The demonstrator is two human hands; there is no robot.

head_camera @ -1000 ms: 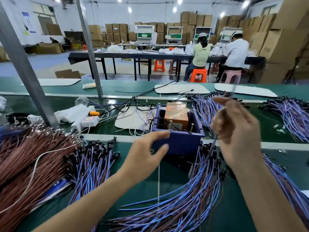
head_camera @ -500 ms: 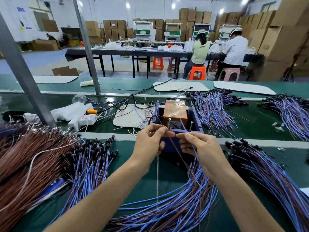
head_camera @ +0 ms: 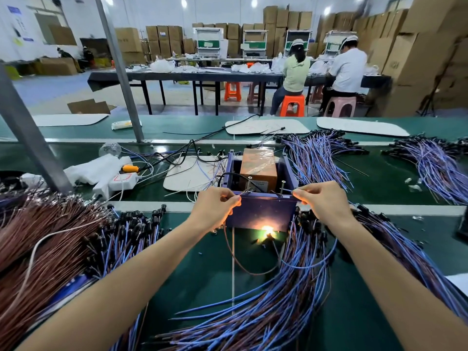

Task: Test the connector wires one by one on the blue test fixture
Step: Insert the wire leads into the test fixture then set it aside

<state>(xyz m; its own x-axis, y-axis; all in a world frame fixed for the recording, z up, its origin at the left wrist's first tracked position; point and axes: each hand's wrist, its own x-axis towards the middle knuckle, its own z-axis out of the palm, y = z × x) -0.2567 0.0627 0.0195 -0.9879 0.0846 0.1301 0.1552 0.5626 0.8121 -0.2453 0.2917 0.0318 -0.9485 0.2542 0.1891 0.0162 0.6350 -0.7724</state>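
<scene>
The blue test fixture (head_camera: 262, 211), an open box with a taped brown block (head_camera: 258, 168) inside, stands mid-bench. My left hand (head_camera: 215, 207) pinches the brown lead of a connector wire (head_camera: 249, 271) against the left metal pin. My right hand (head_camera: 321, 202) pinches its blue lead against the right pin. The wire hangs in a loop below the fixture, and a small lamp (head_camera: 267, 230) glows bright at the fixture's front foot.
Heaps of blue-brown wires lie near me (head_camera: 266, 312), at left (head_camera: 126, 239), behind the fixture (head_camera: 319, 158) and far right (head_camera: 435, 163). A brown wire mass (head_camera: 43, 239) fills the left. A power strip (head_camera: 119, 179), white pads and slanted metal posts (head_camera: 33, 145) stand behind.
My hands came together at the fixture's front, then spread apart to the two pins with one wire's ends. The lamp at the fixture's foot has lit.
</scene>
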